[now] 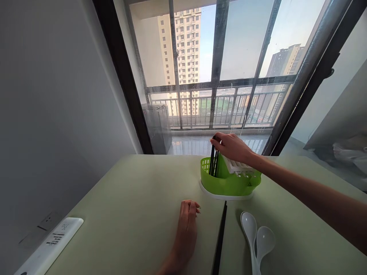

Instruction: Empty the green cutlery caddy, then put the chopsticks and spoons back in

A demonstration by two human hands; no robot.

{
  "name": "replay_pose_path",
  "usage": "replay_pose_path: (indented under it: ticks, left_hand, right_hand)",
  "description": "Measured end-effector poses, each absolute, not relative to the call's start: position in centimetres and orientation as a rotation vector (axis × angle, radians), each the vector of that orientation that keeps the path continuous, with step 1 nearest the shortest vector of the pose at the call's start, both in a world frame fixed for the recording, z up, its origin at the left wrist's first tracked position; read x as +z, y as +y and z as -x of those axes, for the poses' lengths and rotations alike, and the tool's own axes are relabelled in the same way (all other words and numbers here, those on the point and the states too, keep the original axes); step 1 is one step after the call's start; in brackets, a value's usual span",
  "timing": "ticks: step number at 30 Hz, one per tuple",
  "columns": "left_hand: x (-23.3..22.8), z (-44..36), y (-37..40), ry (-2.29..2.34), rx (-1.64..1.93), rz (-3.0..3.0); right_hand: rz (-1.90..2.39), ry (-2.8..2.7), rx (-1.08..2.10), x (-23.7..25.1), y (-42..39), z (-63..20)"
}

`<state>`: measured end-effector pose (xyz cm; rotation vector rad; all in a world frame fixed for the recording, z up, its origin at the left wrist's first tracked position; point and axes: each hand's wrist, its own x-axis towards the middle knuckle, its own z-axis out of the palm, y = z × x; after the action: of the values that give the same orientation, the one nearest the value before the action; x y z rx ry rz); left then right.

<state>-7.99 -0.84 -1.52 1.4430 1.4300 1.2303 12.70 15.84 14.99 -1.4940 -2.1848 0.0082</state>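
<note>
the step in hand looks like standing thin black chopsticks (213,162) in the green plastic cutlery drainer (226,183) on the pale green table (129,214). right hand (232,147) is pinched closed on their tops. left hand (187,223) rests loosely curled and empty beside another black chopstick (220,240), likely needing pickup, near two white plastic spoons (256,238).

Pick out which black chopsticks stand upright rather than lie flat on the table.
The chopsticks in the green holder, pinched at their tops by the right hand, stand upright. The other black chopsticks lie flat on the table, beside the left hand.
</note>
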Motion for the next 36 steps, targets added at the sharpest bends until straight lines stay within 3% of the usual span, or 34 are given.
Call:
replay_pose_path:
  ticks: [11,15,18,23,28,36]
  left_hand:
    - [-1.8,8.2,-0.6,1.385,1.232,-1.505]
    - [-1.5,8.1,-0.8,1.412,1.233,-1.490]
    - [-1.5,8.1,-0.9,1.408,1.245,-1.473]
    - [-1.8,8.2,-0.9,1.390,1.257,-1.496]
    - [-1.8,8.1,-0.7,1.373,1.252,-1.513]
    - [-1.8,8.2,-0.8,1.373,1.233,-1.526]
  right_hand:
    - [1.400,-2.182,-0.390,16.5,11.5,-11.9]
    - [1.014,-2.470,-0.152,16.4,6.3,-11.3]
    - [0.660,-2.739,0.040,14.8,1.8,-11.1]
    - [0.443,-2.949,-0.218,9.1,-3.8,-11.2]
    - [0.494,-2.837,-0.474,4.8,-4.7,-11.9]
    - [0.579,-2.823,-0.595,3.1,-3.7,-11.9]
